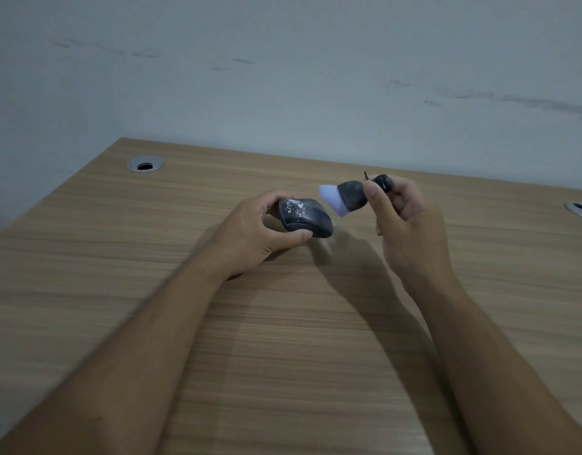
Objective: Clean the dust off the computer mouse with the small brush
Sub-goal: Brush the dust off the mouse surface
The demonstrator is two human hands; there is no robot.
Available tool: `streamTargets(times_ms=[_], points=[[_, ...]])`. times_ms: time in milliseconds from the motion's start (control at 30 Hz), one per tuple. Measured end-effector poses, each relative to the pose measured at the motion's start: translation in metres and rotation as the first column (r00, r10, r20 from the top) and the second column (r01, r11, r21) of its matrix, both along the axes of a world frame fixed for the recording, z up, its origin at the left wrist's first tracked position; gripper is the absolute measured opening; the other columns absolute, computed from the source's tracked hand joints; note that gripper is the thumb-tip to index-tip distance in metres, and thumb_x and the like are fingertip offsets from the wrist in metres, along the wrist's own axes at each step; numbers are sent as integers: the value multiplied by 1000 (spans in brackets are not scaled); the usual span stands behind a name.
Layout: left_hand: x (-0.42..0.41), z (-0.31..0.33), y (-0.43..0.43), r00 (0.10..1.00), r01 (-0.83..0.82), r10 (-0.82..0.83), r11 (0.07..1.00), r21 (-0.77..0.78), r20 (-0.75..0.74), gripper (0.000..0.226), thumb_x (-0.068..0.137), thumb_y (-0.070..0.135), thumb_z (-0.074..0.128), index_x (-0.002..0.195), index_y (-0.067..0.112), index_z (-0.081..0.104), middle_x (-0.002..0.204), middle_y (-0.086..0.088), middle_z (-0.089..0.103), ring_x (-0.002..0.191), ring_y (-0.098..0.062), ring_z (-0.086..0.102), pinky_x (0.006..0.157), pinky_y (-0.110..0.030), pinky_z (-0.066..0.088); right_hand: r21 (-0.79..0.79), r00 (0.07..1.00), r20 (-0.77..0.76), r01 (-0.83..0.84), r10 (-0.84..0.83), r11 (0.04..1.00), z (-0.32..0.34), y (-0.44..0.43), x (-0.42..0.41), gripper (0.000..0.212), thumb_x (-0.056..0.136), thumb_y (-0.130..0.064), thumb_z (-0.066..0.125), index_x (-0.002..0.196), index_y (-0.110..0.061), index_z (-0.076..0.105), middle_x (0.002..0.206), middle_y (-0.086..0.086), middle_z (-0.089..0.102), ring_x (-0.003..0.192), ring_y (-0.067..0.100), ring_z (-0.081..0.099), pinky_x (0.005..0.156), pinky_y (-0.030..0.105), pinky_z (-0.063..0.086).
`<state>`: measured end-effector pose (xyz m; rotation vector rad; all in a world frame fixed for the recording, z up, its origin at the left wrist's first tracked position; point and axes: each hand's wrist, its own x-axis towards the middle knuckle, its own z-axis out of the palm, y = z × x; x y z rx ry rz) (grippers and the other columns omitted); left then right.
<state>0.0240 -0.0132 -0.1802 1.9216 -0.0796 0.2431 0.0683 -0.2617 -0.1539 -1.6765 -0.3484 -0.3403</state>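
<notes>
Black mouse lengthwise left-right in left hand's grip; right hand pinching brush, bristles leftward.

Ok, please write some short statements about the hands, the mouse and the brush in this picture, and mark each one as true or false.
1. The left hand holds the mouse. True.
2. The brush lies on the desk. False: the right hand holds it in the air, above the desk.
3. White specks of dust show on the mouse. True.
4. The pale bristles of the brush point away from the mouse. False: they point toward it, close to its right end.
5. The desk has one cable hole. False: two show, one at the far left and one at the right edge.
</notes>
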Motion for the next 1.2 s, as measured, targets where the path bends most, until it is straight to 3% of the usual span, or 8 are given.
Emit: streamTargets(times_ms=[67, 200, 333, 533, 833, 933, 1067, 1200], points=[[-1, 2, 0, 1000, -3, 3, 1000, -4, -2, 51, 86, 23, 98, 131, 31, 77, 115, -6, 88, 95, -39, 84, 87, -52, 65, 33, 997, 14, -70, 69, 997, 3, 11, -7, 13, 107, -24, 72, 119, -18, 75, 88, -14, 78, 69, -2, 68, 70, 17, 51], [-5, 4, 0, 1000, -26, 26, 999, 25, 18, 46, 86, 23, 98, 126, 32, 78, 117, 1, 87, 93, -32, 82, 86, -34, 57, -222, 997, 60, -38, 52, 974, -4, 10, -6, 14, 105, -40, 72, 114, -29, 76, 101, -7, 84, 81, 30, 74, 77, 51, 60], [-5, 3, -3, 999, -40, 38, 998, 54, 39, 47, 86, 26, 98, 127, 32, 77, 120, 3, 86, 113, -34, 80, 95, -38, 62, -245, 991, 97, 114, -93, 963, -5, -4, -1, 20, 106, -42, 70, 116, -26, 75, 87, -15, 76, 59, 8, 48, 63, 32, 42], [-3, 3, -2, 994, -64, 50, 986, 155, 93, 56, 80, 43, 93, 133, 36, 75, 126, 6, 82, 124, -21, 75, 110, -55, 60, -191, 976, 214, 8, 34, 982, 6, 26, -25, 16, 107, -32, 71, 120, -22, 74, 102, -11, 80, 78, 16, 71, 70, 31, 55], [-6, 2, -4, 986, -115, 94, 980, 160, 135, 58, 82, 33, 96, 137, 34, 75, 131, -5, 71, 113, -12, 72, 83, -10, 57, -292, 961, 270, 147, -66, 945, 4, 11, -18, 15, 109, -28, 67, 119, -16, 70, 82, -5, 70, 61, 17, 53, 58, 25, 41], [-8, 6, -10, 982, -150, 117, 960, 235, 149, 63, 79, 41, 92, 138, 34, 73, 128, 0, 66, 117, -11, 65, 101, -23, 53, -279, 956, 294, 65, 20, 958, 7, 25, -31, 18, 110, -28, 67, 123, -16, 70, 91, -2, 75, 65, 15, 58, 61, 22, 45], [-10, 8, -12, 977, -169, 127, 952, 256, 173, 65, 80, 28, 92, 141, 35, 72, 130, -2, 63, 114, -4, 61, 95, -7, 47, -385, 942, 331, 82, 54, 919, 0, 24, -29, 19, 109, -27, 69, 122, -14, 70, 79, -27, 64, 61, 5, 56, 60, 18, 38], [-13, 6, -10, 977, -155, 115, 962, 225, 181, 62, 83, 21, 94, 138, 39, 73, 125, 5, 61, 123, -13, 64, 83, -19, 66, -334, 948, 305, 191, -85, 923, 2, 8, -19, 15, 109, -29, 68, 118, -17, 70, 72, -30, 61, 57, 7, 49, 57, 13, 33]])
